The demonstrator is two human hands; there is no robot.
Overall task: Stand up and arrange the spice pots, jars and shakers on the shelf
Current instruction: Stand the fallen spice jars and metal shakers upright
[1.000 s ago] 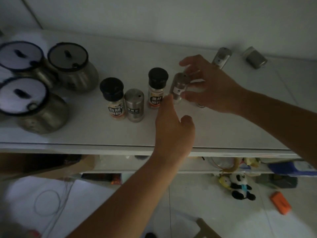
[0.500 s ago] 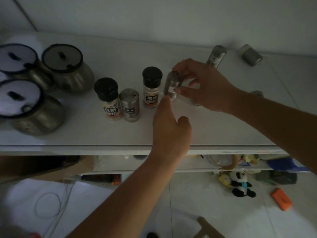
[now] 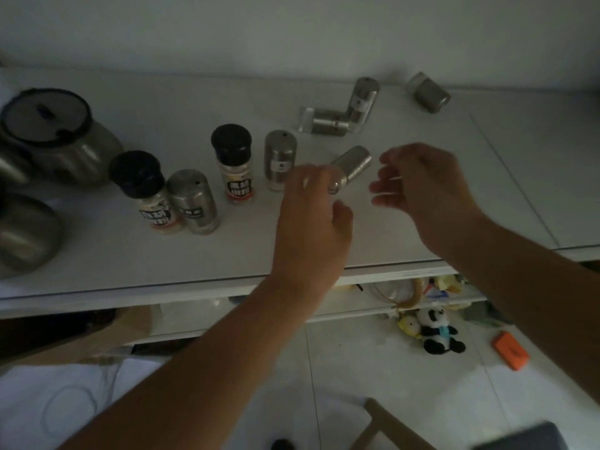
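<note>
About half done, I judge: on the shelf (image 3: 162, 258) two black-capped jars (image 3: 143, 186) and two upright shakers (image 3: 193, 203) stand right of the pots (image 3: 55, 138), while four tipped shakers (image 3: 326, 122) await, the nearest shaker (image 3: 354, 164) lying between the left hand (image 3: 311, 219) and right hand (image 3: 425, 186), fingers loosely spread, gripping nothing.

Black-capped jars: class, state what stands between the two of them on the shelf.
Head view: an upright steel shaker stands between the left black-capped jar and the right black-capped jar.

Steel shaker (image 3: 354, 165) is lying on white shelf (image 3: 227, 254), between left hand (image 3: 311, 216) and right hand (image 3: 422, 180), fingers hanging loose; four spice containers (image 3: 279, 160) are standing leftward.
</note>
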